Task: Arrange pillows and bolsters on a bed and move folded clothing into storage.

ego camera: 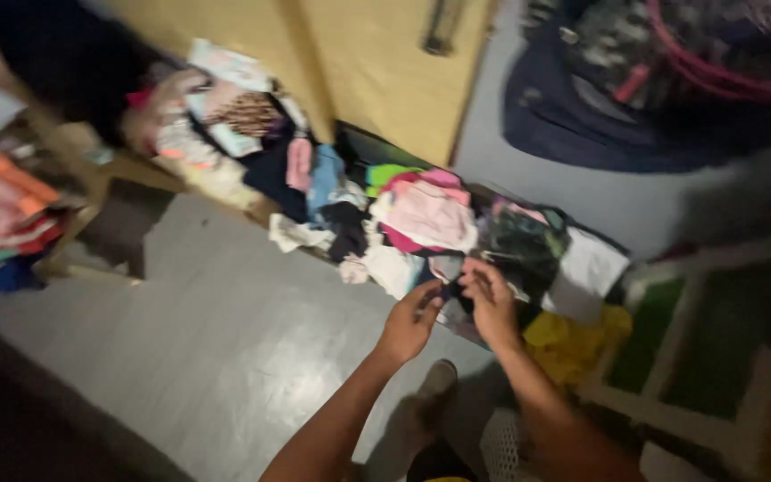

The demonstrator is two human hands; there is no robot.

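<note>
Left hand [410, 321] and right hand [491, 303] meet over the clothes pile [421, 223] on the grey floor [225, 339], fingers pinching a small dark cloth [453, 292] between them; blurred, grip detail unclear. Pink garment [430, 214] just behind, yellow cloth [568, 344] right of the wrist, white piece [586, 268] beside. Yellow cupboard [377, 62] behind the pile, dark backpack [635, 80] well apart.
</note>
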